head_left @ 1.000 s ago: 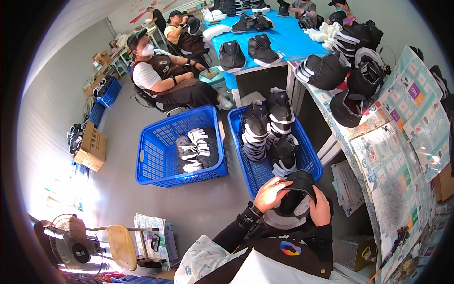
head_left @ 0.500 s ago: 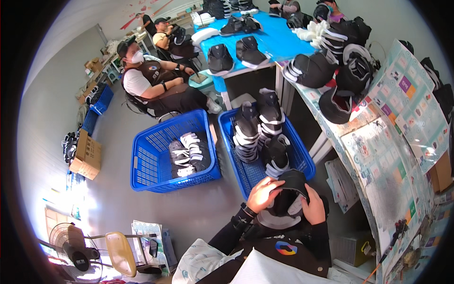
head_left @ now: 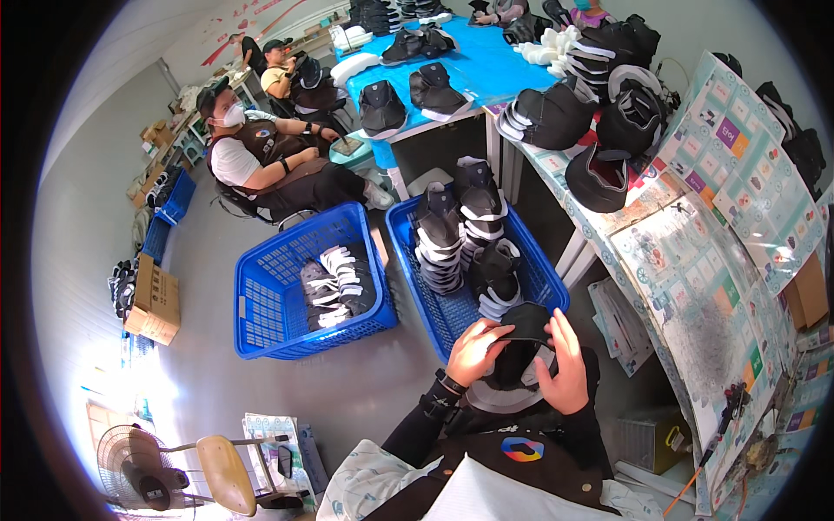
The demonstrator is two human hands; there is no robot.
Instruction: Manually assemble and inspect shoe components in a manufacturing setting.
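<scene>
Head feed. I have the left hand (head_left: pixel 473 352) closed on the left side of a black fabric cap with a pale curved brim (head_left: pixel 528 323), thumb and fingers pinching the edge of its opening. Right hand (head_left: pixel 565 365) is at the cap's right side, fingers nearly straight, thumb apart; can't tell from here if it's pinching the edge or just lying against it. Cap is in front of the torso, dark opening between the hands, pale brim toward the body. Black bands (head_left: pixel 443 391) on the left wrist, brown apron (head_left: pixel 565 478) below.

In view just beyond the cap: a blue slatted plastic basket (head_left: pixel 417 300) with stacks of black caps with white brims (head_left: pixel 439 239). To its left, a second blue plastic basket (head_left: pixel 347 334) with a smaller pile of black items with white edges (head_left: pixel 339 286).

Far side: a table under bright blue sheeting (head_left: pixel 495 74), two black caps standing near its closest edge. A seated co-worker (head_left: pixel 261 165) in a white mask and brown apron sits left of it. My right: a workbench covered in patterned paper (head_left: pixel 643 230), more black caps piled at the far end. Lower left: round wire-caged fan (head_left: pixel 135 473) and a stool with a tan seat (head_left: pixel 226 476).
</scene>
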